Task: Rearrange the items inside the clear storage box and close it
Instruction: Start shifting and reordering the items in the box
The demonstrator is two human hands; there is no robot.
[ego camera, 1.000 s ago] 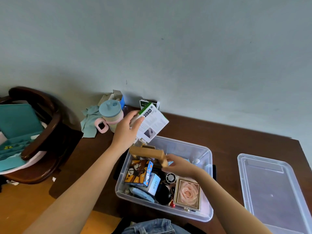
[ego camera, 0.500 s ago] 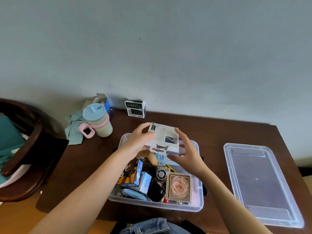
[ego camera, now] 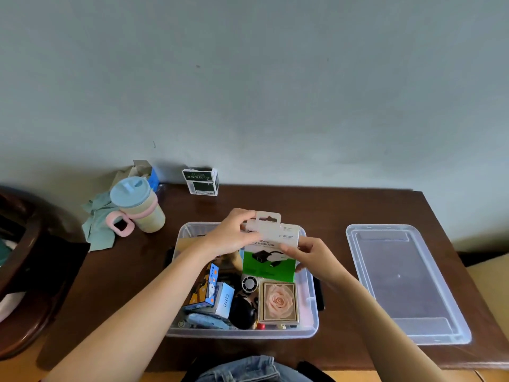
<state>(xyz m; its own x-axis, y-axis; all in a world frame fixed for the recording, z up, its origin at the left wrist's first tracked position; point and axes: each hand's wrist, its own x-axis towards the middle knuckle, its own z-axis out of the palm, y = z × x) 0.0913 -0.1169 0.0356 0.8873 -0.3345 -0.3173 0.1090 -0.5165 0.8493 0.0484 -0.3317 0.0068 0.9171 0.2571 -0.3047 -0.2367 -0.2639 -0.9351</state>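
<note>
Ideally, with left hand (ego camera: 230,236) and right hand (ego camera: 308,253) both gripping the adapter package (ego camera: 271,250) above the clear storage box (ego camera: 312,307), lay it flat in the far end so the lid (ego camera: 405,282) shuts.

You have one view only, from a wide-angle camera on your head, looking forward and down at the brown table (ego camera: 358,210) from close above. The clear storage box (ego camera: 311,312) sits at 6 o'clock, its lid (ego camera: 407,285) at 3 o'clock, the wall at 12.
</note>
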